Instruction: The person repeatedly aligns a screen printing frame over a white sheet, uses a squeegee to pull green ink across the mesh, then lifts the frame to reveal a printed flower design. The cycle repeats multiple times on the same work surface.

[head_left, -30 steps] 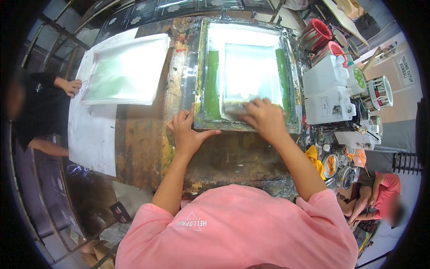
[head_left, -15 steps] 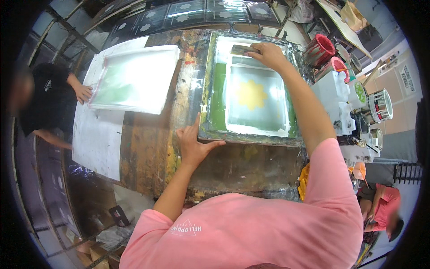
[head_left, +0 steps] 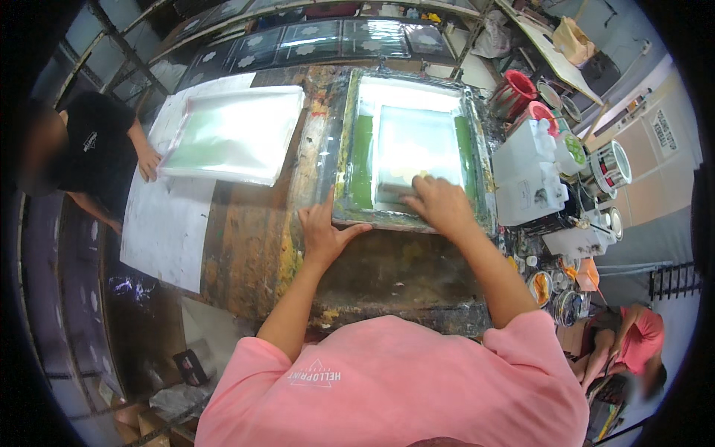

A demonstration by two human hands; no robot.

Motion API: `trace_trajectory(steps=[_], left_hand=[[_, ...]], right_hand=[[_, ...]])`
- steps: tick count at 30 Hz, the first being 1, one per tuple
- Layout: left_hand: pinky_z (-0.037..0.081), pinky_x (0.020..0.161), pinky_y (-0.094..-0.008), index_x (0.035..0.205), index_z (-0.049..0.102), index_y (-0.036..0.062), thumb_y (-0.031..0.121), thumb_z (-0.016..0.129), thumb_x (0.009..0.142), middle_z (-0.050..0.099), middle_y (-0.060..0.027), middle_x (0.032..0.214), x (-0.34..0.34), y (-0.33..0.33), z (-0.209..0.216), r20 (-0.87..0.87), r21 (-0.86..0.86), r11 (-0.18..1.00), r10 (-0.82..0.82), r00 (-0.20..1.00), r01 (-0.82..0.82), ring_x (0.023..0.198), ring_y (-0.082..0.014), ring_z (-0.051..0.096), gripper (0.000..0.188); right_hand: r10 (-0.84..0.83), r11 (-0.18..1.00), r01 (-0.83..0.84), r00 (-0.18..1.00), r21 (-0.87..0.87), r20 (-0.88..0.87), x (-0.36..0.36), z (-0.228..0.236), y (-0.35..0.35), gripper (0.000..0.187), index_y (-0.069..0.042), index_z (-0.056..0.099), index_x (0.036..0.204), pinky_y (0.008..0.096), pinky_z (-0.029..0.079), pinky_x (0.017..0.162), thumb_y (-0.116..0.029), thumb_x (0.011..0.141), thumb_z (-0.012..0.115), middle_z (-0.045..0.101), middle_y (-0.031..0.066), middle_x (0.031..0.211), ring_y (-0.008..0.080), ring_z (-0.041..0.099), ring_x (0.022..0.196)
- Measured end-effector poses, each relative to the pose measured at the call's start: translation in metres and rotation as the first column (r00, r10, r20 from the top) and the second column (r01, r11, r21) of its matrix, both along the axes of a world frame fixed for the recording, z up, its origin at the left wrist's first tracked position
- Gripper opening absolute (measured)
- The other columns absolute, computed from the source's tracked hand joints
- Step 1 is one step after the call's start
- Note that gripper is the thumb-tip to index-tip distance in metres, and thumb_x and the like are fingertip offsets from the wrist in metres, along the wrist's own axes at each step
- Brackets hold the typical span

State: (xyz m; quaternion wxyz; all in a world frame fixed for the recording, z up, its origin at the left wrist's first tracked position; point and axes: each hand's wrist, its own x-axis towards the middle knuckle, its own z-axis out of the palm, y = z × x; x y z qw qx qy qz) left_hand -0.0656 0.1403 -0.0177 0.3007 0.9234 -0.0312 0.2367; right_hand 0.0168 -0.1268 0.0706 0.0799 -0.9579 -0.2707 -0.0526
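Observation:
A screen printing frame (head_left: 363, 160) with green-coated mesh lies flat on the stained worktable (head_left: 253, 246). White ink covers much of its middle, and the yellow flower shape there is now mostly hidden. My right hand (head_left: 441, 207) is closed on a squeegee (head_left: 393, 191), whose blade rests on the mesh near the frame's near edge. At the frame's near left corner is my left hand (head_left: 322, 232), thumb and index finger stretched apart along the two sides, holding nothing.
A stack of clear plastic sheets (head_left: 231, 134) lies on white paper to the left, beside a co-worker's hand (head_left: 147, 160). Red paint buckets (head_left: 515, 91), white jugs (head_left: 525, 171) and tins crowd the right side. Dark printed sheets (head_left: 313, 45) lie beyond the table. Another person (head_left: 625, 343) sits at lower right.
My right hand has pulled the squeegee from the far end of the screen to its near end. White ink now covers the yellow flower. My left hand stays at the corner.

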Motion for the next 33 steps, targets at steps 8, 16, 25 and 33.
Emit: trace_trajectory(steps=[8, 16, 25, 33], left_hand=[[0.048, 0.102, -0.0446, 0.15, 0.048, -0.0102, 0.043, 0.094, 0.077, 0.068, -0.0233, 0.121, 0.025, -0.021, 0.035, 0.057, -0.582, 0.812, -0.017, 0.998, 0.047, 0.111, -0.0348, 0.06, 0.101], [0.036, 0.119, -0.053, 0.162, 0.028, -0.0077, 0.052, 0.076, 0.094, 0.054, -0.0296, 0.143, 0.052, -0.023, 0.11, 0.143, -0.35, 0.921, -0.13, 0.981, 0.173, 0.137, -0.0404, 0.051, 0.103], [-0.003, 0.123, -0.0728, 0.165, 0.028, -0.0012, 0.084, 0.049, 0.091, 0.027, -0.0276, 0.17, -0.005, -0.033, 0.034, -0.457, 0.482, 0.874, 0.182, 0.871, 0.07, 0.161, -0.0391, 0.017, 0.115], [0.04, 0.114, -0.053, 0.136, 0.063, -0.0071, 0.041, 0.074, 0.096, 0.063, -0.0281, 0.14, 0.054, -0.044, 0.071, 0.039, -0.066, 0.997, -0.033, 0.999, 0.036, 0.134, -0.0443, 0.056, 0.064]], right_hand=[[0.044, 0.997, -0.065, 0.93, 0.047, 0.364, -0.031, 0.067, 0.001, 0.036, -0.006, 0.065, 0.104, 0.0545, 0.048, 0.093, -0.041, 0.097, 0.066, 0.068, 0.0134, 0.097, 0.0315, 0.065, 0.102], [-0.073, 0.98, -0.058, 0.782, 0.19, 0.619, 0.049, 0.154, 0.011, 0.04, -0.006, 0.071, 0.095, 0.0485, 0.042, 0.086, -0.045, 0.096, 0.064, 0.069, 0.0113, 0.084, 0.0317, 0.068, 0.086], [-0.116, 0.961, -0.042, 0.838, 0.275, 0.533, 0.083, 0.211, 0.013, 0.051, -0.001, 0.072, 0.079, 0.0508, 0.046, 0.081, -0.046, 0.095, 0.056, 0.072, 0.0211, 0.079, 0.0381, 0.071, 0.079], [-0.116, 0.963, -0.026, 0.859, 0.269, 0.499, 0.095, 0.216, 0.016, 0.052, -0.001, 0.074, 0.081, 0.0518, 0.047, 0.08, -0.048, 0.095, 0.055, 0.073, 0.022, 0.081, 0.0393, 0.071, 0.083]])
